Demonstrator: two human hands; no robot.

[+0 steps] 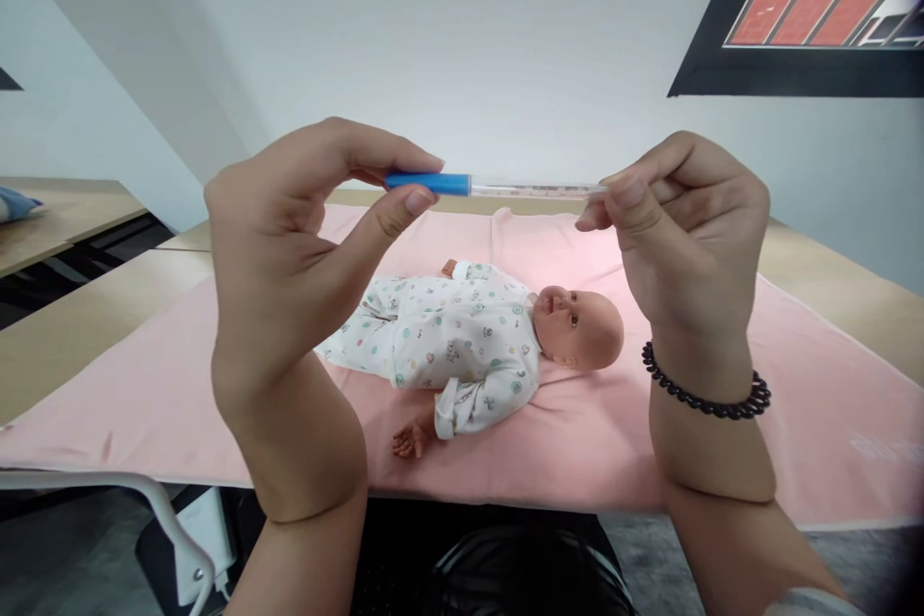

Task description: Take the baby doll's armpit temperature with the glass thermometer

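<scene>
Pink cloth (823,404) is covering the table (79,322). Above it, left hand (289,245) and right hand (693,221) are pinching opposite ends of a level, blue-capped clear tube (530,190). Beyond, a doll (466,327) is lying face-up; pale wall (491,38) is rising behind.

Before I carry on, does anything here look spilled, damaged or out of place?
Nothing stands out. The clear tube is roughly level, with no break I can make out; the left hand pinches its blue cap, the right hand its other end. The doll lies on the pink blanket, which is only slightly creased.
</scene>
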